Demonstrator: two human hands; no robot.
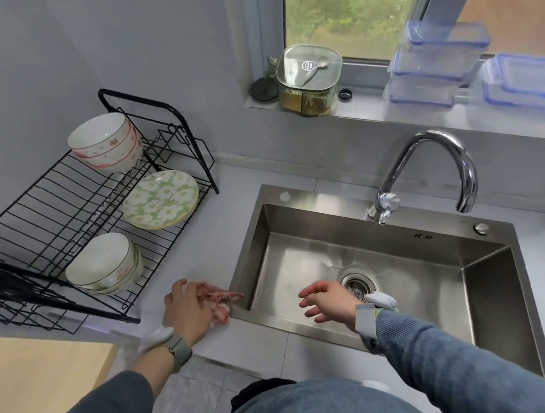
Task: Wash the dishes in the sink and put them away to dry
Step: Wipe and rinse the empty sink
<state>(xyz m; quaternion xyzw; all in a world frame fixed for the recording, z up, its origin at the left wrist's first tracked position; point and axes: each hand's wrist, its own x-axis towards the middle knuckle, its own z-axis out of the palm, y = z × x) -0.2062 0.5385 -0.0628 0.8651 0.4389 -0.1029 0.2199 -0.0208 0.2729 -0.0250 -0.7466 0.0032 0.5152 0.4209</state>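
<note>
Left hand [188, 309] gripped crumpled pink-and-white cloth [221, 301] just left of stainless-steel sink [493, 291], right hand [327, 300] over basin — fingers relaxed, holding nothing.

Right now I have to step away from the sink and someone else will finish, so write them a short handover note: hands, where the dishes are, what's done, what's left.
Left hand: grips a pink cloth on the counter at the sink's left edge.
Right hand: open, holding nothing, over the sink beside the drain.
Dishes: all on the black rack; bowls stacked on the upper tier, a flowered plate and more stacked bowls on the lower tier.
Done: no dishes in the sink; tap not running.
Left: probably only wiping the counter and putting the cloth away.
</note>
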